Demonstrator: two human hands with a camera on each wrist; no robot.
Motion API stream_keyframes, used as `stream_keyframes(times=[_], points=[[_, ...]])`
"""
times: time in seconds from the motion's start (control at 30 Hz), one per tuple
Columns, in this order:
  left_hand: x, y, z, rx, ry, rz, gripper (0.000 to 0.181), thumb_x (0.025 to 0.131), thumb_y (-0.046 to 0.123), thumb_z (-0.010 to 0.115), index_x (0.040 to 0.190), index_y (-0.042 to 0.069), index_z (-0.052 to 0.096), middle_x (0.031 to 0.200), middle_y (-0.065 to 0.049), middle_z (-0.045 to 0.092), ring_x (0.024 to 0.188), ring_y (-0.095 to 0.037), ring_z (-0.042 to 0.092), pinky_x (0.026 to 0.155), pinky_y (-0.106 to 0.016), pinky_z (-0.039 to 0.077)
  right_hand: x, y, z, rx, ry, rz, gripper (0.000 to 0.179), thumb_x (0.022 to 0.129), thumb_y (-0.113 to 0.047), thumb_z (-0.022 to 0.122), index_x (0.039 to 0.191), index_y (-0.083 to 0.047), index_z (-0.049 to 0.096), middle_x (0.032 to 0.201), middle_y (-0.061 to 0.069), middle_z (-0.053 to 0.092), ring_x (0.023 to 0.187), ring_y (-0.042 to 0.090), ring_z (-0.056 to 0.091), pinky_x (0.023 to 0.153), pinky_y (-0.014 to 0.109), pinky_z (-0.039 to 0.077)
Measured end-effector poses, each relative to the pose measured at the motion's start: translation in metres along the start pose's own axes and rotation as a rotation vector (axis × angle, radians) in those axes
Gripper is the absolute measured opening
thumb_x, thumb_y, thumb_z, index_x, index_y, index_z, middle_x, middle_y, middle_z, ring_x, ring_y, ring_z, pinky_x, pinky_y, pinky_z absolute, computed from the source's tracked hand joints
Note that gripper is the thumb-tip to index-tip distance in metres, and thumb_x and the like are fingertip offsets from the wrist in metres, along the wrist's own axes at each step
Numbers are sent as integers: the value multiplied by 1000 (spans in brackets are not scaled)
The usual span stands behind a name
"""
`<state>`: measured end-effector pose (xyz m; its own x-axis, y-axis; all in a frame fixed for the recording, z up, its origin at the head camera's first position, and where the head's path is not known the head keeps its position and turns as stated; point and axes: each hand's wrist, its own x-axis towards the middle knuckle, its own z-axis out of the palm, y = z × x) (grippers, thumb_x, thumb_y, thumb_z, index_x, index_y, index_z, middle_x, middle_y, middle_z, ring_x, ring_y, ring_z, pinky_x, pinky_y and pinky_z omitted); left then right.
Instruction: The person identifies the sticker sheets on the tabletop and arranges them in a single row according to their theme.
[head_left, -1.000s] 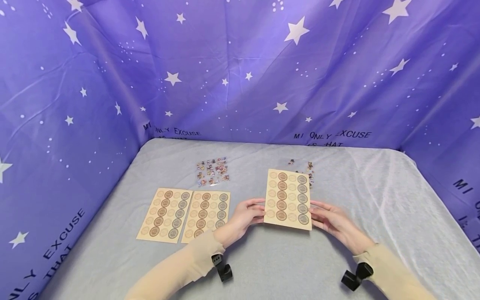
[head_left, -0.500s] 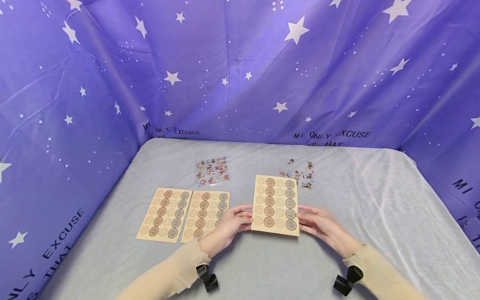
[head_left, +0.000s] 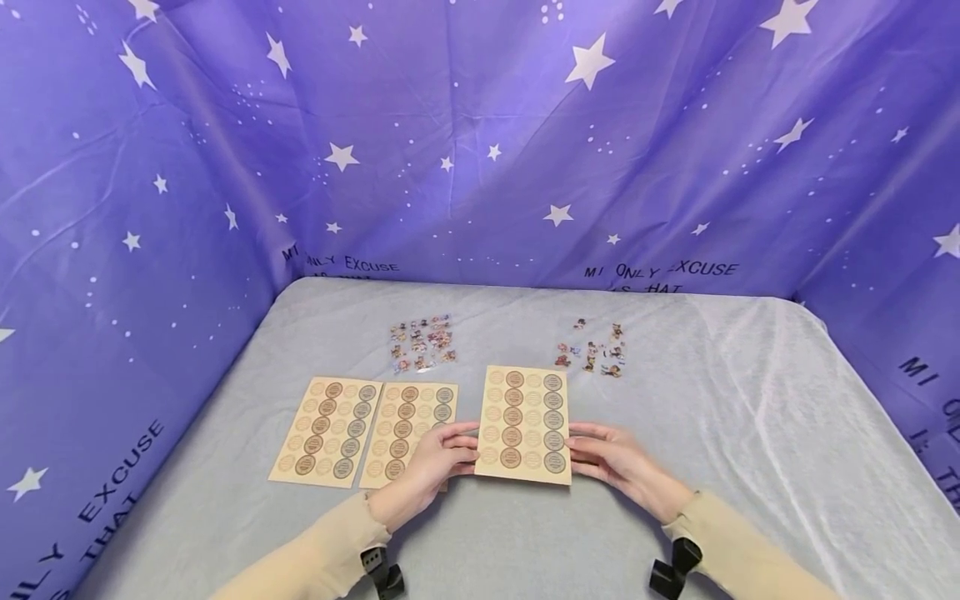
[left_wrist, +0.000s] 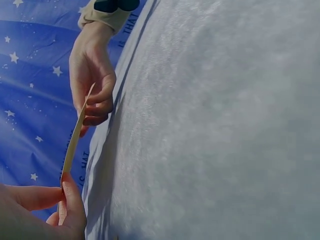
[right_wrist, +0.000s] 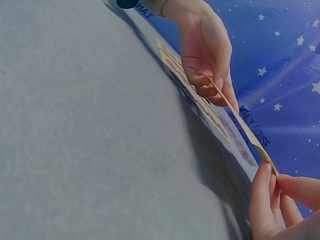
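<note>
A tan sticker sheet (head_left: 522,425) with columns of round seal stickers is held up over the table between both hands. My left hand (head_left: 426,468) pinches its left edge between thumb and fingers; my right hand (head_left: 626,465) pinches the right edge. Seen edge-on in the left wrist view, the sheet (left_wrist: 73,145) is thin and slightly bowed. The right wrist view shows the sheet (right_wrist: 242,125) raised off the cloth, with a shadow below. Two like sheets, the left one (head_left: 322,431) and the right one (head_left: 408,421), lie side by side at the left; my left hand overlaps the second.
Two clear sheets of small colourful figure stickers lie farther back, one (head_left: 422,343) left of centre and one (head_left: 592,346) right of centre. A grey cloth (head_left: 735,400) covers the table. Purple star-printed curtains (head_left: 450,108) enclose the back and sides.
Both hands have carried the held sheet left and nearer the body, toward the two lying sheets. The back right clear sticker sheet, partly covered before, now shows more fully.
</note>
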<state>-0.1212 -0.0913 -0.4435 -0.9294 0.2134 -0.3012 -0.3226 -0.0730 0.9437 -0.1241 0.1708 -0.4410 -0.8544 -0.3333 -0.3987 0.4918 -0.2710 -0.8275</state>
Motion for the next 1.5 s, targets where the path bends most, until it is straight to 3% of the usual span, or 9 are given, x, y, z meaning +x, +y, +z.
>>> stream_keyframes(times=[0.3, 0.7, 1.5], points=[[-12, -3, -12, 38, 17, -17, 47, 76, -10, 55, 122, -11, 44, 77, 0, 61, 68, -10, 60, 65, -27, 54, 3, 8, 10, -43, -36, 3, 45, 84, 1, 54, 123, 16, 36, 88, 6, 65, 81, 18, 62, 79, 34, 51], [-19, -3, -19, 47, 44, -32, 47, 75, -10, 56, 121, -12, 45, 76, 1, 60, 66, -9, 59, 63, -26, 53, 8, 17, 21, -125, 3, -28, 50, 83, 0, 56, 123, 20, 32, 85, 7, 65, 77, 19, 63, 77, 36, 52], [-19, -3, -26, 77, 72, -54, 45, 73, -11, 56, 118, -14, 47, 75, 0, 59, 63, -7, 57, 56, -22, 52, 12, 18, 28, -187, 5, -41, 50, 83, 0, 55, 124, 19, 32, 84, 8, 66, 71, 16, 63, 72, 33, 53]])
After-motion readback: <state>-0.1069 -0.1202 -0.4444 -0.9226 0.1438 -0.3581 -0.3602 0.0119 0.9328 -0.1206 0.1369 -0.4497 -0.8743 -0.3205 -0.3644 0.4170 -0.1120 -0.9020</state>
